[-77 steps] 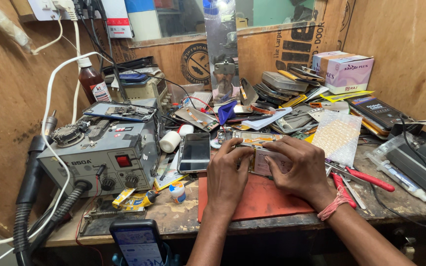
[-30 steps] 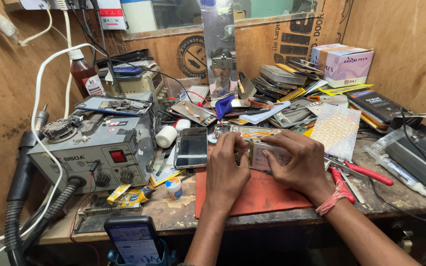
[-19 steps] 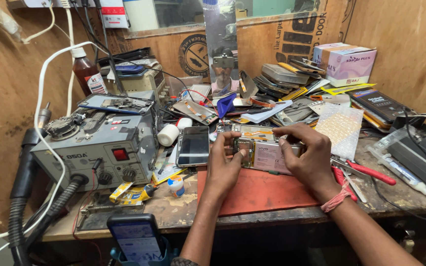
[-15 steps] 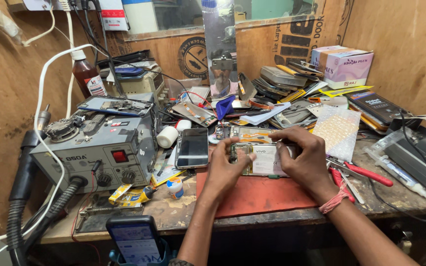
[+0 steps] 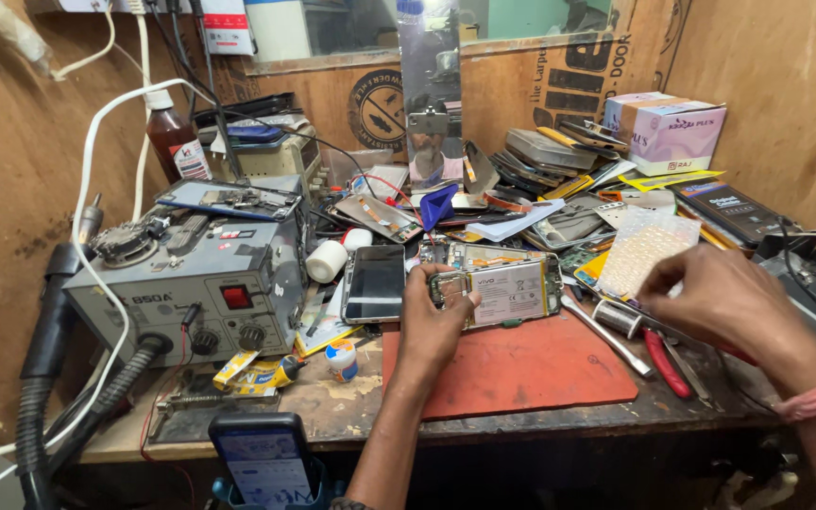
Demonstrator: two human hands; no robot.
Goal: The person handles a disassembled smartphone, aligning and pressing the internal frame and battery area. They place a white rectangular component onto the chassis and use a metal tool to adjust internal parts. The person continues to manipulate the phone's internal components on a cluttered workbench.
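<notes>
My left hand (image 5: 434, 319) grips the left end of an opened phone (image 5: 512, 293), which lies back-up with its white battery showing, at the far edge of a red work mat (image 5: 531, 370). My right hand (image 5: 724, 300) is off the phone, well to its right, fingers curled with thumb and forefinger close together. It hovers over a roll of solder wire (image 5: 619, 317) and red-handled pliers (image 5: 661, 351), in front of a bubble-wrap sheet (image 5: 642, 247). Whether it pinches anything small is unclear.
A grey hot-air rework station (image 5: 191, 283) with hoses fills the left. A dark phone (image 5: 375, 283) lies face up beside the opened one. Another phone (image 5: 262, 460) stands at the front edge. Phone parts pile up behind, with boxes (image 5: 665, 130) at the back right.
My right hand has let go of the opened phone and moved right toward the tools. My left hand still holds the phone's left end.
</notes>
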